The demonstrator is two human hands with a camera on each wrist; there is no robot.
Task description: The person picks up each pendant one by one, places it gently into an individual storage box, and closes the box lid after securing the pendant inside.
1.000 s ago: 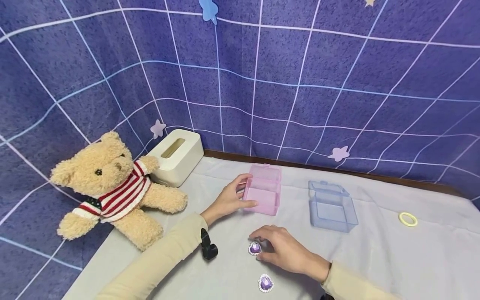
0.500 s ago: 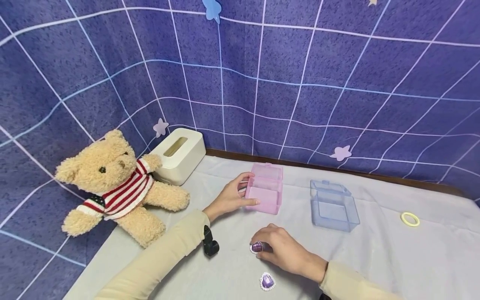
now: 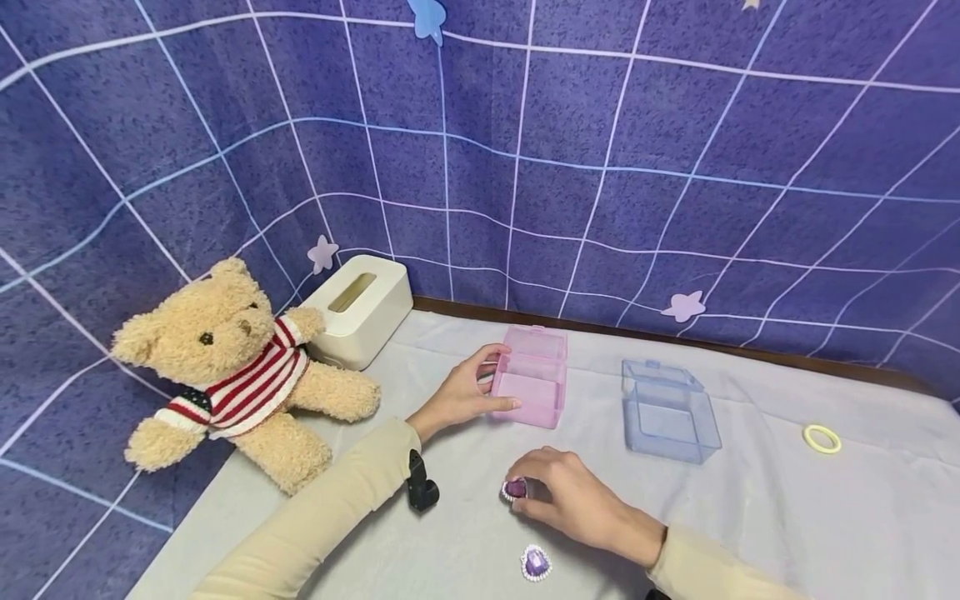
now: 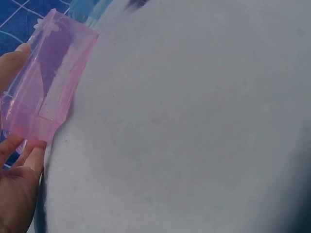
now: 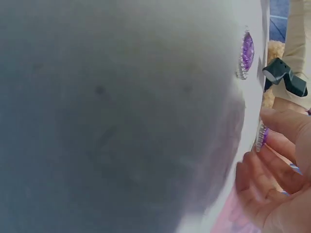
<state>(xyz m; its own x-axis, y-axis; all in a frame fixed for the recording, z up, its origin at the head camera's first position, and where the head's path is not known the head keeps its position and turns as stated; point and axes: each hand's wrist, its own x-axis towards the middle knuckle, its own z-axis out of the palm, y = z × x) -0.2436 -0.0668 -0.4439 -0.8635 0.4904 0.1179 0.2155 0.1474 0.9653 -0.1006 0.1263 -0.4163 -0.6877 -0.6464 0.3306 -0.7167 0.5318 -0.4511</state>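
Note:
My left hand [image 3: 467,395] holds the left side of a clear pink plastic box [image 3: 531,400], whose lid stands open toward the back. In the left wrist view, the thumb and fingers of that hand span the pink box [image 4: 53,73]. Between thumb and fingers, my right hand [image 3: 576,502] pinches a purple heart-shaped gem with a beaded white rim [image 3: 514,489]. The right wrist view shows this gem [image 5: 262,137] edge-on between the fingertips. A second purple heart gem [image 3: 536,564] lies on the white cloth, nearer the front.
To the right stands a clear blue box [image 3: 666,421] with its lid up. A pale yellow ring [image 3: 822,439] lies farther right. On the left, a teddy bear [image 3: 247,375] in a striped sweater leans by a white tissue box [image 3: 358,312]. A blue gridded curtain [image 3: 480,150] hangs behind.
My right fingers have closed on the upper purple gem, which now sits tilted between them. My left hand stays at the pink box. The camera view has shifted slightly.

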